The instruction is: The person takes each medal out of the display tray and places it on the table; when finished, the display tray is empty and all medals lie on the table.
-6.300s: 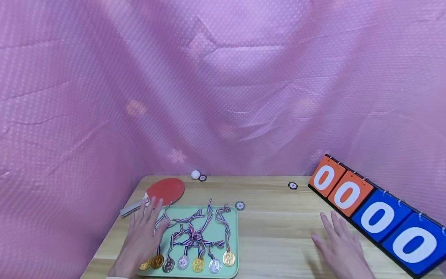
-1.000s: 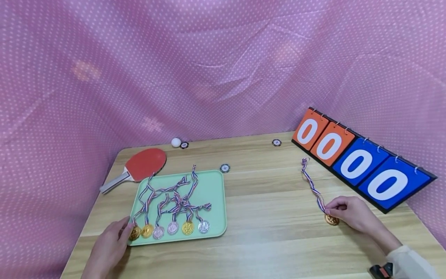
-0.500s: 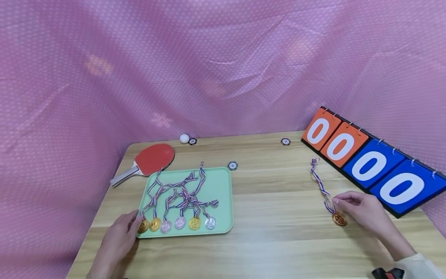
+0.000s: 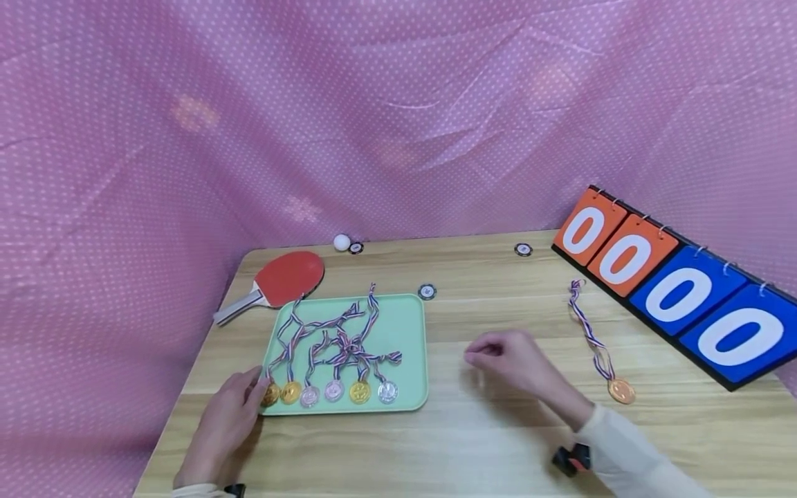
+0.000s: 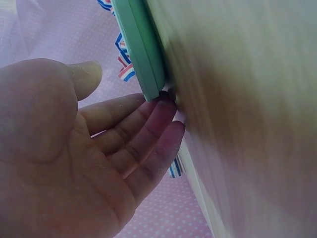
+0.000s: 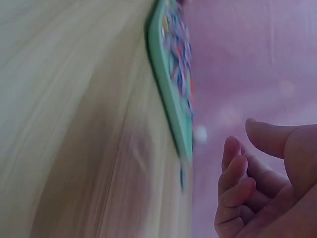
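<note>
At the left of the head view, my left hand (image 4: 225, 420) touches the near-left corner of a mint-green tray (image 4: 407, 325). In the left wrist view its fingertips (image 5: 166, 106) meet the tray's edge while the thumb stands apart. Several medals with tangled striped ribbons (image 4: 351, 348) lie in the tray, in gold and silver tones. My right hand (image 4: 519, 363) is over the table, right of the tray, with loosely bent fingers and nothing held. One bronze-coloured medal (image 4: 621, 391) lies on the table farther right, its ribbon (image 4: 587, 325) stretched away toward the back.
A flip scoreboard (image 4: 672, 297) showing zeros stands along the right side. Behind the tray lie a red table tennis bat (image 4: 289, 278) and a white ball (image 4: 342, 242). Round black-and-white chips (image 4: 427, 292) lie near the tray and at the back.
My right hand has let go of the bronze-coloured medal, leaving it on the table at right, and moved left toward the tray. My left hand stays at the tray's corner.
</note>
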A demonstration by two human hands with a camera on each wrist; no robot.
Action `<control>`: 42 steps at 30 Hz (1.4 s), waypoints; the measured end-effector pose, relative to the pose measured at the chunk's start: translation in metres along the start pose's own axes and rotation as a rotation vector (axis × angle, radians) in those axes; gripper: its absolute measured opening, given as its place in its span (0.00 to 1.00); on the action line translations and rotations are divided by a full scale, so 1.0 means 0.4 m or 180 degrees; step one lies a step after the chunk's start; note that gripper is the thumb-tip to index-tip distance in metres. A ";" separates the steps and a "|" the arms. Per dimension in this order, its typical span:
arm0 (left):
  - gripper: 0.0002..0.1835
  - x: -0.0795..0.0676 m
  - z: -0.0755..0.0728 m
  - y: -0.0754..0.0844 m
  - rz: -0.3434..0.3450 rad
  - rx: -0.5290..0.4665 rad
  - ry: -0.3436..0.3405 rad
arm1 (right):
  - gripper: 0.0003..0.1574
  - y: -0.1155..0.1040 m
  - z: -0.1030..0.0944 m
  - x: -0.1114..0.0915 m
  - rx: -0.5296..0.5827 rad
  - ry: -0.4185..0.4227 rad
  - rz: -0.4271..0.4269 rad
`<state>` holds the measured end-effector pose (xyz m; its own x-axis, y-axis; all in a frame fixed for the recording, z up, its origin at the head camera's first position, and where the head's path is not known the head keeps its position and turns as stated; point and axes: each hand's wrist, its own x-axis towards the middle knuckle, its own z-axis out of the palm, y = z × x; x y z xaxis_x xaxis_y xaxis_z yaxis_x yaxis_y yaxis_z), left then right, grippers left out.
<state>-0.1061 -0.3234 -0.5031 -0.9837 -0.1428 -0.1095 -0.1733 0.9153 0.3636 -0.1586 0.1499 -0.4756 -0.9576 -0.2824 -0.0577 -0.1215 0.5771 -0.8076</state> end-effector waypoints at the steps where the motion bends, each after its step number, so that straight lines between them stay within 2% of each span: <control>1: 0.34 0.001 0.000 0.000 -0.0005 -0.0003 -0.0004 | 0.08 -0.016 0.026 0.012 0.0064 -0.0064 -0.0014; 4: 0.33 0.002 0.000 0.001 0.0032 -0.0014 0.0050 | 0.06 -0.057 0.102 0.042 0.0212 -0.0278 -0.0047; 8: 0.33 0.000 -0.002 0.002 0.0040 -0.0021 0.0062 | 0.07 -0.103 0.189 0.070 0.0133 -0.0502 -0.0202; 11: 0.34 -0.003 -0.004 0.002 -0.0033 -0.0048 -0.0024 | 0.09 -0.129 0.239 0.087 -0.0084 -0.0484 -0.0345; 16: 0.34 0.000 -0.002 0.000 -0.0091 -0.0033 -0.0087 | 0.14 -0.141 0.301 0.117 -0.0354 -0.0411 -0.0310; 19: 0.34 0.003 -0.002 -0.001 -0.0145 -0.0006 -0.0120 | 0.15 -0.140 0.329 0.130 -0.0486 -0.0391 -0.0388; 26: 0.34 0.008 -0.001 0.004 -0.0269 -0.0002 -0.0168 | 0.03 -0.141 0.352 0.142 -0.0595 -0.0263 -0.0587; 31: 0.35 0.010 0.000 0.008 -0.0231 -0.0043 -0.0132 | 0.04 -0.129 0.347 0.150 -0.0507 -0.0263 -0.0595; 38: 0.34 0.018 0.006 0.004 -0.0289 -0.0041 -0.0149 | 0.02 -0.115 0.332 0.150 -0.0171 -0.0443 -0.0373; 42: 0.35 0.019 0.005 0.001 -0.0350 -0.0036 -0.0196 | 0.01 -0.108 0.318 0.151 0.0108 -0.0590 -0.0373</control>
<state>-0.1137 -0.3236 -0.5056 -0.9539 -0.2183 -0.2058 -0.2809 0.8910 0.3567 -0.1781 0.0102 -0.5189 -0.8727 -0.4838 -0.0667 -0.2172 0.5068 -0.8342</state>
